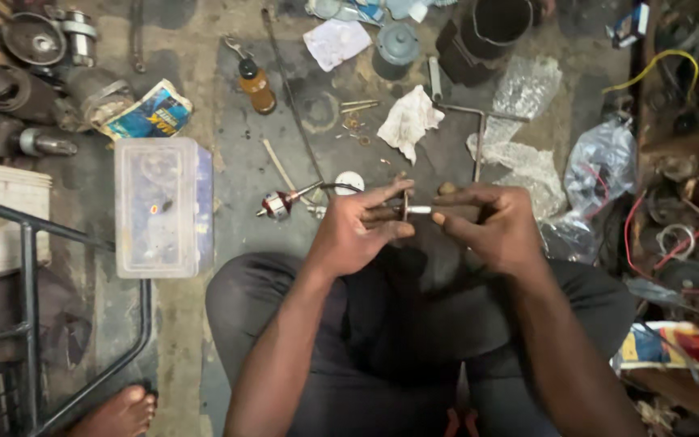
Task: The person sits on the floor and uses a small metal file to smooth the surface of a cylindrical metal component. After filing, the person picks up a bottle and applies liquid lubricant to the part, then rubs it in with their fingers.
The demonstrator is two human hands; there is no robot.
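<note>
Above the lap of the seated person, the left hand (359, 228) and the right hand (491, 222) meet at a small white cylindrical part (419, 210), each closed on one end with pinched fingertips. Left of the hands, a small motor rotor with red windings (278, 204) lies on the grey concrete floor (236, 162). Farther left sits a clear rectangular plastic box (163, 206); a crumpled white cloth (408, 121) lies on the far side.
</note>
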